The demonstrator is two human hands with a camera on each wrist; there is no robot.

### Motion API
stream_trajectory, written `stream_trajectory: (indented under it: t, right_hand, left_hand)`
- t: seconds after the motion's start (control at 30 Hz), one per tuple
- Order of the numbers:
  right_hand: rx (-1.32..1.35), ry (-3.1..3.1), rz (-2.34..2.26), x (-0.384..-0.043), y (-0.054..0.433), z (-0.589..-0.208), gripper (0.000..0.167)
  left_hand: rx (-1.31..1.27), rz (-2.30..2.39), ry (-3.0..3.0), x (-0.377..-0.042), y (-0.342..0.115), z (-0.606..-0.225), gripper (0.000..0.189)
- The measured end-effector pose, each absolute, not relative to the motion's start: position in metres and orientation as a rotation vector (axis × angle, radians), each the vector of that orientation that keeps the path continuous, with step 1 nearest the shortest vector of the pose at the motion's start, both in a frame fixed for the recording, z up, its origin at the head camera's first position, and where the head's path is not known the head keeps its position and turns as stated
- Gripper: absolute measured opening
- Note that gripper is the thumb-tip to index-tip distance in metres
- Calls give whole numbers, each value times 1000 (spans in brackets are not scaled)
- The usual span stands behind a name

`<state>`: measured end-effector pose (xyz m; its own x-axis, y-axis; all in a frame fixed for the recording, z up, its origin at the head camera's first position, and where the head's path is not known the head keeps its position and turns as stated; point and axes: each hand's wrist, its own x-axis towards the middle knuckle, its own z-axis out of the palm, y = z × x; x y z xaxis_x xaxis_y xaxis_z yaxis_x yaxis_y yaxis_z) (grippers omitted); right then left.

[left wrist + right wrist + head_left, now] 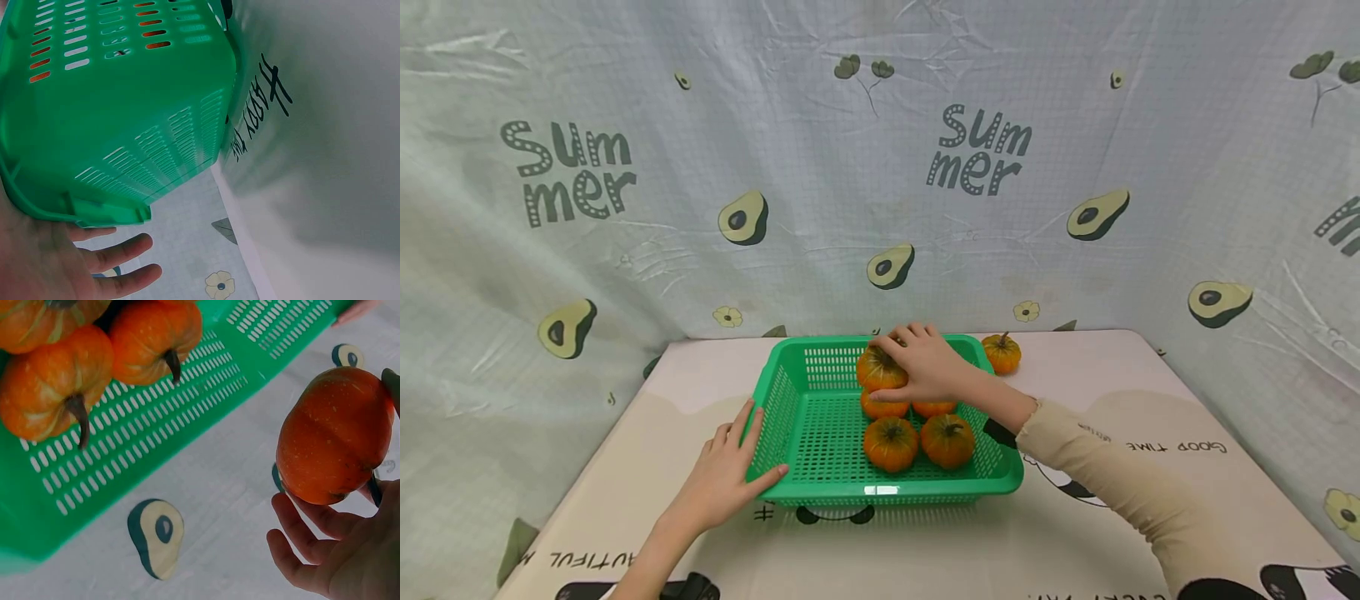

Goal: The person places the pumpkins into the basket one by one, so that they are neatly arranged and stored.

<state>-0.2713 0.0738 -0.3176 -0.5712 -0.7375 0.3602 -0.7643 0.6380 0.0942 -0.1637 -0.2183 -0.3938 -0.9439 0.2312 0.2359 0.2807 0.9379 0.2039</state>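
Note:
My right hand [928, 367] grips a small orange pumpkin [880, 368] above the back part of a green plastic basket [827, 492]. The right wrist view shows that pumpkin [337, 434] between thumb and fingers, stem toward the palm. Several more pumpkins sit in the basket's right half, among them a front pumpkin [891, 444] and its neighbour [948, 440]. My left hand [722, 471] rests against the basket's left rim, fingers spread and fairly straight. In the left wrist view the left hand [56, 262] touches the rim from outside.
One pumpkin [1002, 353] lies outside the basket by its back right corner. The table [1075, 517] has a light cover with printed words and cartoon faces. A pale curtain [820, 167] printed with avocados hangs behind and along the sides.

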Motion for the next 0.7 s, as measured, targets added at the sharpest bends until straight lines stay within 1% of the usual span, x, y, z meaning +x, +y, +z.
stream_trajectory:
  t: [0.33, 0.7]
  right_hand:
    - [1183, -2597, 48, -279, 45, -337, 68]
    - [1225, -2582, -102, -297, 19, -357, 67]
  left_hand:
    - [-381, -365, -2896, -162, -218, -392, 84]
    - [-392, -360, -2894, -163, -219, -392, 85]
